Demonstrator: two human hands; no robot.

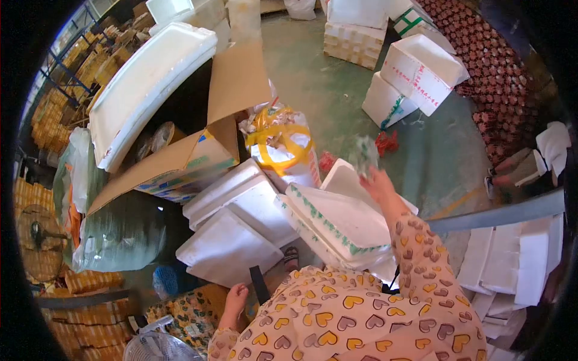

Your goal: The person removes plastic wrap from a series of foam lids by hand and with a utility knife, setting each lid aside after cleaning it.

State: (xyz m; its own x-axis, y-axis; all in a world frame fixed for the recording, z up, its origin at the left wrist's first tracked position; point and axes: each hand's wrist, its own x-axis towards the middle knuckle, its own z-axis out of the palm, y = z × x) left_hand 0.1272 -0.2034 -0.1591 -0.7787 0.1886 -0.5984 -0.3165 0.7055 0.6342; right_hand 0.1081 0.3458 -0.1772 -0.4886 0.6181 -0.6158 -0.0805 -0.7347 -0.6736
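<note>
My right hand reaches forward over the white foam boxes. A blurred wad of clear and green tape is at its fingertips. Below that arm lies a white foam lid edged with green tape, stacked on others at a tilt. My left hand hangs low at my side, fingers curled in, with nothing showing in them. Close to it a plain white foam lid leans against more foam pieces.
A white sack with yellow tape stands beside an open cardboard box. Red scraps lie on the green floor. Foam boxes stand ahead, stacked red netted goods at right. Fans are at lower left; another person is at far right.
</note>
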